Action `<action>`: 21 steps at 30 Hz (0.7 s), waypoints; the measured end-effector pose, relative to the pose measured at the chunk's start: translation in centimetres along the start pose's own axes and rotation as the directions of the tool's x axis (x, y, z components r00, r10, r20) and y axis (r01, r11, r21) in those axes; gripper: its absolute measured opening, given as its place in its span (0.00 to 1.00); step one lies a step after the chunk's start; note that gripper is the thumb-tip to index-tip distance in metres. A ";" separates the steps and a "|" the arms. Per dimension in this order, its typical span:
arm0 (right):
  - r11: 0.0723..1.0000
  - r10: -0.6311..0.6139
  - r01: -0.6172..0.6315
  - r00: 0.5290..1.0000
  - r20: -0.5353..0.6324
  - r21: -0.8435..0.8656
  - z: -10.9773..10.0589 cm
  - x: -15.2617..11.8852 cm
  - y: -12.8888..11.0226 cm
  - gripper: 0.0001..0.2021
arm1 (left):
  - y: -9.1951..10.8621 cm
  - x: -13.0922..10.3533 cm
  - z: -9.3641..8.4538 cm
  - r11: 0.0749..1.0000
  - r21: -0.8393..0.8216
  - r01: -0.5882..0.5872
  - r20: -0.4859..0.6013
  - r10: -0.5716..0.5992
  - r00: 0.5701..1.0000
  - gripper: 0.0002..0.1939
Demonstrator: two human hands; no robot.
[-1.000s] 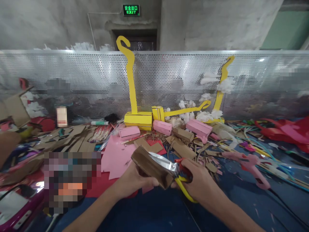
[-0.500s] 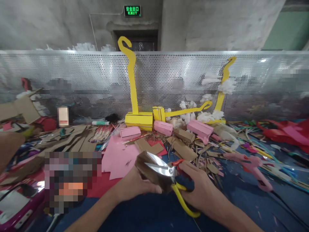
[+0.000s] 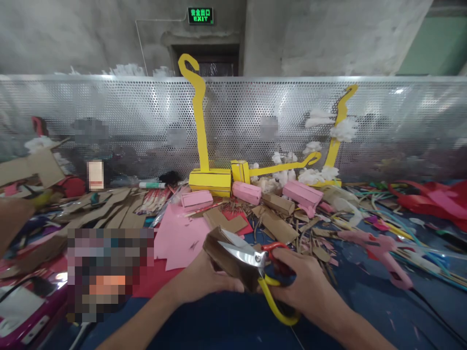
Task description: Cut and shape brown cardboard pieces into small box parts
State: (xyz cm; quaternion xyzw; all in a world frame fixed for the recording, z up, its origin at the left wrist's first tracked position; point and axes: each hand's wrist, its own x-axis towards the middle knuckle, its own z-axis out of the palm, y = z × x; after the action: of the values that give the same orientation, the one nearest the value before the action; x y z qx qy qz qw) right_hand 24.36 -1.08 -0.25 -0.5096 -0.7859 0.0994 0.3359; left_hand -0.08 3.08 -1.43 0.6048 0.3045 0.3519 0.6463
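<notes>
left hand: grips brown cardboard box; right hand: holds red-and-yellow-handled scissors over the box; pink glue gun: lies to the right.

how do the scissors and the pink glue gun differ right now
The scissors are held in the right hand; the glue gun lies on the blue table, with neither hand on it. The scissors have silver blades and red and yellow handles; the glue gun is mostly pink. The glue gun trails a dark cord; the scissors have none. Both have grips for a hand.
</notes>
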 end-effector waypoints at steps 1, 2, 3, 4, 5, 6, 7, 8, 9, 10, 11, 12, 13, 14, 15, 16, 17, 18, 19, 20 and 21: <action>1.000 -0.004 0.004 1.000 -0.009 -0.009 0.1 0.0 0.1 0.10 | 0.0 0.0 0.0 1.000 -0.003 0.002 0.002 -0.002 1.000 0.30; 1.000 -0.009 0.009 1.000 -0.014 -0.017 0.2 0.0 0.3 0.11 | 0.0 0.0 0.0 1.000 -0.006 0.003 0.005 -0.003 1.000 0.30; 1.000 -0.013 0.012 1.000 -0.015 -0.024 0.2 -0.1 0.4 0.11 | -0.1 0.0 -0.1 1.000 -0.006 0.000 0.005 0.000 1.000 0.30; 0.999 -0.014 0.014 1.000 -0.013 -0.030 0.3 -0.1 0.5 0.12 | -0.1 0.0 -0.1 1.000 -0.003 -0.003 0.004 0.003 1.000 0.30; 0.999 -0.014 0.013 1.000 -0.007 -0.032 0.3 -0.1 0.6 0.12 | -0.1 0.0 -0.2 1.000 0.003 -0.004 0.001 0.004 1.000 0.30; 0.999 -0.009 0.009 1.000 -0.002 -0.035 0.3 -0.1 0.7 0.13 | -0.1 0.0 -0.2 1.000 0.011 -0.002 -0.003 0.002 1.000 0.30; 0.999 0.000 0.000 1.000 0.003 -0.037 0.3 -0.1 0.7 0.12 | -0.1 0.0 -0.2 1.000 0.019 -0.002 -0.006 0.002 1.000 0.29; 0.999 0.010 -0.009 1.000 0.009 -0.037 0.3 -0.1 0.6 0.12 | -0.1 -0.1 -0.2 1.000 0.023 -0.007 -0.004 0.007 1.000 0.29; 0.999 0.017 -0.016 1.000 0.011 -0.035 0.2 0.0 0.5 0.12 | -0.1 -0.1 -0.2 1.000 0.022 -0.013 0.000 0.013 1.000 0.28; 0.999 0.018 -0.018 1.000 0.015 -0.031 0.1 0.0 0.3 0.12 | -0.1 -0.1 -0.2 1.000 0.015 -0.016 0.005 0.016 1.000 0.27; 1.000 0.013 -0.013 1.000 0.018 -0.026 0.0 0.0 0.1 0.12 | -0.1 -0.1 -0.1 1.000 0.005 -0.015 0.009 0.015 1.000 0.27; 1.000 0.002 -0.002 1.000 0.016 -0.024 -0.1 0.1 -0.1 0.12 | 0.0 -0.1 0.0 1.000 -0.004 -0.007 0.010 0.007 1.000 0.27; 1.000 -0.012 0.012 1.000 0.009 -0.025 -0.1 0.1 -0.4 0.12 | 0.0 -0.2 0.1 1.000 -0.007 0.006 0.009 -0.006 1.000 0.27; 0.999 -0.025 0.025 1.000 -0.003 -0.031 -0.2 0.1 -0.6 0.13 | 0.0 -0.2 0.2 1.000 -0.001 0.022 0.008 -0.022 1.000 0.28; 0.999 -0.034 0.034 0.999 -0.015 -0.041 -0.2 0.1 -0.8 0.14 | 0.0 -0.2 0.3 0.999 0.013 0.033 0.015 -0.033 0.999 0.30; 0.998 -0.041 0.040 0.999 -0.023 -0.049 -0.2 0.0 -0.9 0.15 | 0.0 -0.2 0.4 0.999 0.038 0.036 0.025 -0.036 0.999 0.31; 0.998 -0.049 0.047 0.998 -0.031 -0.053 -0.2 0.0 -1.0 0.16 | 0.0 -0.3 0.4 0.997 0.070 0.028 0.038 -0.030 0.999 0.30; 0.997 -0.055 0.053 0.998 -0.033 -0.051 -0.2 -0.1 -1.1 0.17 | 0.1 -0.3 0.5 0.995 0.101 0.011 0.051 -0.016 0.999 0.28; 0.997 -0.057 0.056 0.998 -0.033 -0.045 -0.2 -0.1 -1.1 0.16 | 0.2 -0.3 0.5 0.992 0.124 -0.014 0.062 0.006 0.998 0.27; 0.998 -0.059 0.057 0.998 -0.031 -0.039 -0.2 -0.1 -1.1 0.16 | 0.2 -0.3 0.6 0.990 0.132 -0.040 0.069 0.031 0.997 0.26; 0.998 -0.058 0.056 0.998 -0.033 -0.034 -0.2 -0.2 -1.1 0.16 | 0.3 -0.3 0.6 0.990 0.128 -0.064 0.074 0.055 0.996 0.26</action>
State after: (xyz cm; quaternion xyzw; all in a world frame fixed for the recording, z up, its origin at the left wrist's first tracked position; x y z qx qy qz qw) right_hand 23.69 -1.79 0.36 -0.4941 -0.7958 0.0680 0.3433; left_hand 0.22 2.48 -1.08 0.6666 0.2856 0.3289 0.6049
